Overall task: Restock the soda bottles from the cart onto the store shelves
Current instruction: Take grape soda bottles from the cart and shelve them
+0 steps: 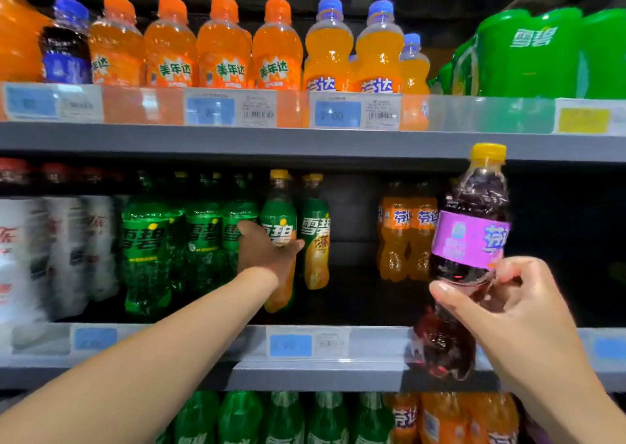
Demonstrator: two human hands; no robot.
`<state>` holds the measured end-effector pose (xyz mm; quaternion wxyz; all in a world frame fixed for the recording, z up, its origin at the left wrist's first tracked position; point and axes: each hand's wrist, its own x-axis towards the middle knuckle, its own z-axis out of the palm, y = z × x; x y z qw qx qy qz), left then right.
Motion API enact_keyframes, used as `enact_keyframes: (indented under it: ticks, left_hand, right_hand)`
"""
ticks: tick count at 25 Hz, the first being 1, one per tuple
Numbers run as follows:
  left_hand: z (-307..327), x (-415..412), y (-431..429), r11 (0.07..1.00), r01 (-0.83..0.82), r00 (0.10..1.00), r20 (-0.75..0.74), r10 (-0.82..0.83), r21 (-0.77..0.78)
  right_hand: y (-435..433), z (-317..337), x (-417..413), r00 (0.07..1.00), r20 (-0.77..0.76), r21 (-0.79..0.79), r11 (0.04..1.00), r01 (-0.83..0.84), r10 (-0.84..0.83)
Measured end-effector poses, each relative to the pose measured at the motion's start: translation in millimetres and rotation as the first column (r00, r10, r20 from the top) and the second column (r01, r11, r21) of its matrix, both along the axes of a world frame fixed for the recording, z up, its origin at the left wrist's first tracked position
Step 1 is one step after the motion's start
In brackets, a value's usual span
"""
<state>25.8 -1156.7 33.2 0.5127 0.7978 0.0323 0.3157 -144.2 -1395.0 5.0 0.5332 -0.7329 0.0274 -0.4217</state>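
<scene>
Two hands work at the middle shelf (338, 374), which serves as the landmark for everything below. At its far left stand white-labelled cola bottles (50, 250), blurred. Right of them, on that shelf, sits a row of green bottles (149, 250). The left hand (264, 250) reaches deep over the shelf, fingers wrapped round a yellow-capped bottle (279, 230) with a green label and orange lower half; thumb and fingers close on its waist. Just right of it stands a twin bottle (315, 240), touching or nearly touching the thumb. Further right the shelf has a bare dark gap, then two orange bottles (408, 237) at the back. In front of the shelf's right part, the right hand (508, 318) holds a purple bottle (471, 240) with a yellow cap and lilac label, thumb across its lower body and fingers curled behind; the bottle tilts slightly and hangs off the shelf, its base level with the shelf edge. Above the shelf, orange bottles (223, 47) line the upper shelf (305, 142); below it, more green and orange ones show.
</scene>
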Motion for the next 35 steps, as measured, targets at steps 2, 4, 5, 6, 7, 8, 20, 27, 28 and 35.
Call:
enact_keyframes:
  ticks: [2,4,5,6,7,8,20,27,28,35]
  left_hand:
    - [0.2,-0.6,-3.8,1.000,-0.008,1.000,0.019,0.008,0.019]
    - [1.3,-0.8,-8.3,0.998,-0.018,1.000,0.025,0.016,0.063]
    - [2.2,-0.5,-9.9,0.996,-0.022,1.000,0.023,0.020,0.090]
    - [3.1,0.2,-12.1,0.993,-0.027,0.999,0.022,0.024,0.118]
    - [2.8,1.3,-14.0,0.989,-0.035,0.999,0.025,0.032,0.144]
    - [1.9,2.5,-15.4,0.985,-0.048,0.999,0.030,0.043,0.167]
    - [-11.3,19.3,-5.1,0.963,-0.098,0.994,0.075,0.082,0.250]
    - [-13.2,20.5,-0.5,0.918,-0.182,0.982,0.026,0.185,0.353]
    - [-13.6,20.4,0.6,0.909,-0.186,0.981,0.016,0.194,0.373]
    - [-11.9,7.2,5.2,0.862,-0.200,0.978,0.041,0.204,0.466]
  right_hand:
    - [-10.6,4.7,-3.4,0.999,0.035,-0.010,1.000,-0.006,0.006]
    - [-24.3,7.4,-4.8,0.998,0.066,-0.041,0.999,0.000,0.002]
    - [-31.2,8.1,-4.7,0.998,0.070,-0.055,0.999,0.000,0.004]
    - [-38.2,8.7,-3.9,0.997,0.075,-0.054,0.999,-0.002,0.006]
    - [-45.8,8.9,-2.3,0.996,0.088,-0.042,0.999,0.000,0.004]
    - [-52.8,9.2,0.8,0.994,0.108,-0.031,0.999,0.015,-0.012]
    - [-98.5,-2.6,57.6,0.996,0.088,-0.153,0.988,0.038,-0.025]
    - [-117.9,0.7,74.9,0.987,-0.161,-0.229,0.973,-0.013,-0.025]
    - [-122.3,3.9,81.0,0.980,-0.198,-0.222,0.974,-0.039,-0.006]
    - [-147.6,20.8,135.5,0.919,-0.394,-0.192,0.979,-0.065,-0.017]
